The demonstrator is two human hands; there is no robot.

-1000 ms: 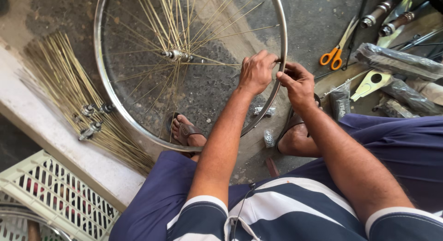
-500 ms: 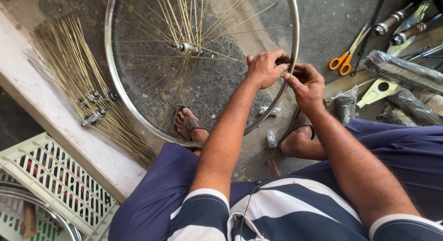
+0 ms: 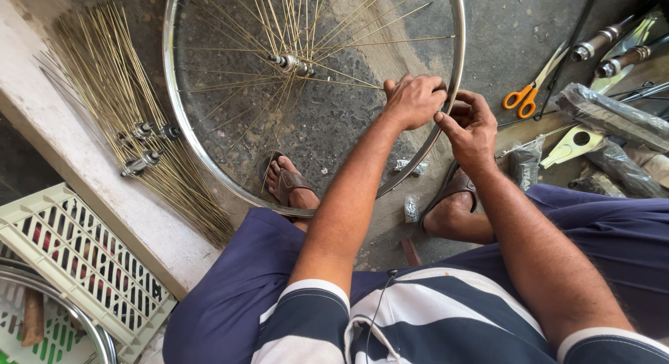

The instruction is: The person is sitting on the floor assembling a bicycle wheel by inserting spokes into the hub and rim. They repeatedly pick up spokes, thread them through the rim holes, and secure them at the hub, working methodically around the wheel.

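Observation:
A silver bicycle wheel rim (image 3: 182, 130) stands on the ground between my feet, with thin brass-coloured spokes (image 3: 334, 47) fanning out from a metal hub (image 3: 291, 63). My left hand (image 3: 412, 99) is closed over the rim's right side, where a spoke reaches it. My right hand (image 3: 471, 130) sits just beside it on the outside of the rim, with fingers pinched at the same spot. What the fingertips pinch is hidden.
A bundle of loose spokes (image 3: 122, 106) and small hubs (image 3: 143, 158) lies on the left ledge. Orange-handled scissors (image 3: 529, 91), wrapped parts (image 3: 610, 113) and tools lie at right. A pale plastic crate (image 3: 77, 266) sits lower left. Small bags (image 3: 412, 207) lie by my sandalled feet.
The view has shifted slightly, so wheel and hands sit a little further right and lower. Both hands stay on the same spot of the rim.

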